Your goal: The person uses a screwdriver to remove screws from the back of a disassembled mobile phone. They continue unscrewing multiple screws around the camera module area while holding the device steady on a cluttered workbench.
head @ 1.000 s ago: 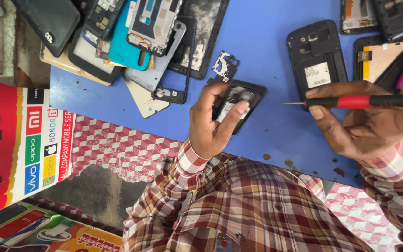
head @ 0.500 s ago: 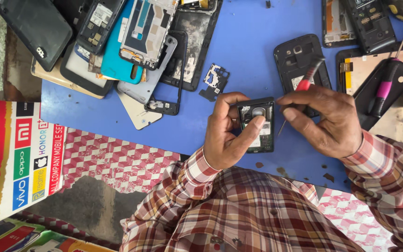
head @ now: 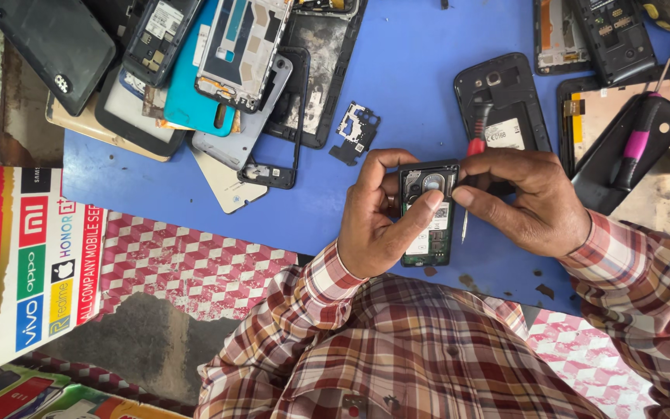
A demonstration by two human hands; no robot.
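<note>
Black plastic frames the small opened phone body with its bare green circuit board (head: 428, 213), held above the near edge of the blue worktop (head: 412, 85). My left hand (head: 381, 225) clamps its side edges, thumb on the board. My right hand (head: 529, 206) pinches a red-handled slim screwdriver (head: 471, 182) just right of it. Light and stiff, I judge; the exposed board is fragile, so grip the rim only.

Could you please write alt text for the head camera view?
A person's left hand and right hand hold a small opened phone over a blue table, the right also gripping a red-handled screwdriver. Dismantled phones lie piled beyond.
</note>
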